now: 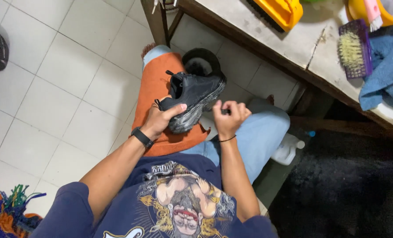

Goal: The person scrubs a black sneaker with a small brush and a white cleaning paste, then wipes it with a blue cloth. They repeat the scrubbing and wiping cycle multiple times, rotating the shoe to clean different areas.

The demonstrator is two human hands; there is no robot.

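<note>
a head-worn camera looks down at a seated person working over their lap. near the centre of the view a black shoe (195, 98) lies on an orange cloth (154, 94) spread across the person's left thigh. its long axis runs from about 7 o'clock to 1 o'clock, heel at the 7 o'clock end and toe at the 1 o'clock end, with the dusty grey sole turned toward 4 o'clock.

the left hand (161, 118) wraps its fingers around the heel of the shoe, thumb lying along the upper. the right hand (228, 115) sits just beside the sole at 3 o'clock of the shoe, fingers curled in tight on something small and dark; what it is cannot be made out.

behind the toe, at 12 o'clock, a round black container (199, 61) stands on the tiled floor; its contents look dark and cannot be identified. at 4 o'clock a white plastic bottle (286, 150) is half hidden behind the right knee.

on the worn table (293, 46) at 1 to 2 o'clock: a yellow brush (282, 11) cut off by the top edge, a purple brush (356, 49) with pale bristles, a blue towel (386, 72), and a yellow basin (381, 11) cut off at the corner.
</note>
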